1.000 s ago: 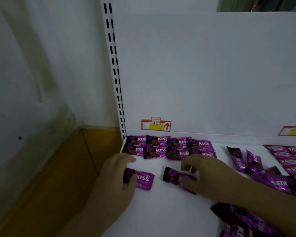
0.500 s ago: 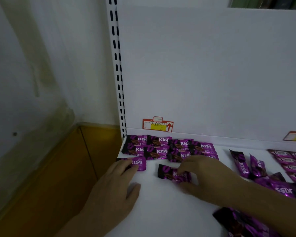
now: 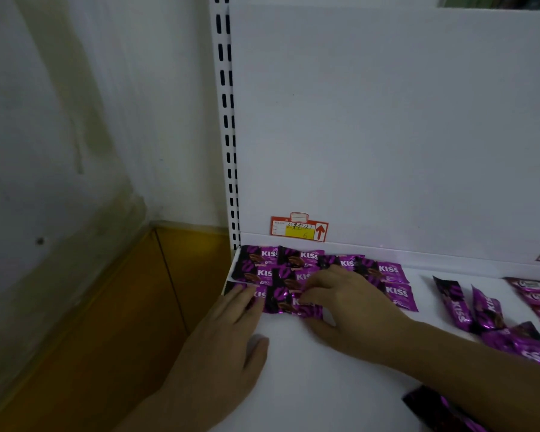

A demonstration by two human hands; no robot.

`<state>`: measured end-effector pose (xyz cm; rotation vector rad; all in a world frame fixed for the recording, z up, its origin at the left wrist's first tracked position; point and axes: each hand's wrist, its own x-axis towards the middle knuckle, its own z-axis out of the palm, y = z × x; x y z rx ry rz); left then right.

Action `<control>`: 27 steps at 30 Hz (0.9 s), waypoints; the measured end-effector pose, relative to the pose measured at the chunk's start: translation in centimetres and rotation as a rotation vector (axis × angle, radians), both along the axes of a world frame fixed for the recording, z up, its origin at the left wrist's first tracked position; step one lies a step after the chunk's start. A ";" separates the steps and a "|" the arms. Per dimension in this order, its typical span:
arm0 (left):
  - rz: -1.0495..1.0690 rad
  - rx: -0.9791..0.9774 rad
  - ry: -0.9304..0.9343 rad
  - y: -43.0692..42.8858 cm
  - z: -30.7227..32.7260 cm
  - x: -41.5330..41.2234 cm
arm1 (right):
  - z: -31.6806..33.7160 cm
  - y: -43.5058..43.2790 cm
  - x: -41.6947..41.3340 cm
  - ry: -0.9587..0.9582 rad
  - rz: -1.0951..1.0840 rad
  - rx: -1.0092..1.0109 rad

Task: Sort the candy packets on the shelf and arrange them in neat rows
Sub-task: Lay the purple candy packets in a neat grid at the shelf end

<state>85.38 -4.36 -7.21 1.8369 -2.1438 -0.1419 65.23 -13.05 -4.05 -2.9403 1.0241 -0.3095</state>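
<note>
Head view, lower middle: purple KISS candy packets [image 3: 293,266] are laid out in two tidy rows against the back of the white shelf [image 3: 309,385], and a third row is being started in front. The left hand [image 3: 228,338] is laid flat, fingers straight, pressed on the corner packet [image 3: 260,294]. The next packet [image 3: 279,302] is pinched by the right hand [image 3: 353,307], fingers bent over its top, thumb at its near edge. A loose pile [image 3: 462,307] is left at lower right. These foil wrappers can be expected to be feather-light, crinkly and slippery, so they're best taken by the crimped ends or slid flat, not squeezed.
</note>
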 end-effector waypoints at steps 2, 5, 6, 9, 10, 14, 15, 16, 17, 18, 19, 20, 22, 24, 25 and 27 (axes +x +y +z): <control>-0.043 0.014 -0.031 0.0 0.1 -0.2 | 0.2 0.0 -0.1 0.000 -0.006 0.000; -0.117 0.065 -0.009 -0.4 0.2 -0.7 | 1.0 -0.2 0.0 0.010 -0.005 -0.016; -0.137 0.086 -0.011 -0.6 0.2 -0.9 | 1.1 -0.2 0.0 0.029 0.006 -0.022; -0.160 0.123 -0.054 -1.0 -0.2 -1.0 | 1.0 0.1 0.0 0.136 0.050 -0.084; -0.162 0.129 -0.063 -1.0 -0.3 -1.0 | 0.7 0.2 0.0 0.175 0.045 -0.110; -0.161 0.138 -0.082 -1.0 -0.4 -0.9 | -0.2 0.6 0.1 0.177 0.005 -0.166; -0.160 0.138 -0.096 -1.0 -0.4 -1.0 | -0.4 0.7 0.1 0.168 0.009 -0.163; -0.156 0.139 -0.107 -1.0 -0.4 -1.0 | -0.5 0.8 0.0 0.169 0.020 -0.157; -0.152 0.140 -0.113 -0.9 -0.4 -1.1 | -0.5 0.9 -0.1 0.175 0.031 -0.152; -0.150 0.141 -0.118 -0.9 -0.4 -1.1 | -0.5 1.0 -0.2 0.187 0.039 -0.149; -0.147 0.138 -0.126 -1.0 -0.4 -1.1 | -0.3 1.1 -0.4 0.202 0.051 -0.150; -0.142 0.136 -0.135 -1.0 -0.4 -1.0 | -0.1 1.1 -0.5 0.222 0.067 -0.146; -0.129 0.135 -0.150 -1.0 -0.5 -1.1 | 0.0 1.3 -0.6 0.262 0.094 -0.070; -0.122 0.137 -0.154 -1.0 -0.5 -1.1 | -0.1 1.4 -0.8 0.260 0.075 0.030; -0.122 0.137 -0.153 -1.0 -0.5 -1.1 | -0.3 1.5 -0.9 0.266 0.065 0.056; -0.127 0.136 -0.147 -1.1 -0.6 -1.1 | -0.4 1.6 -0.9 0.283 0.063 0.073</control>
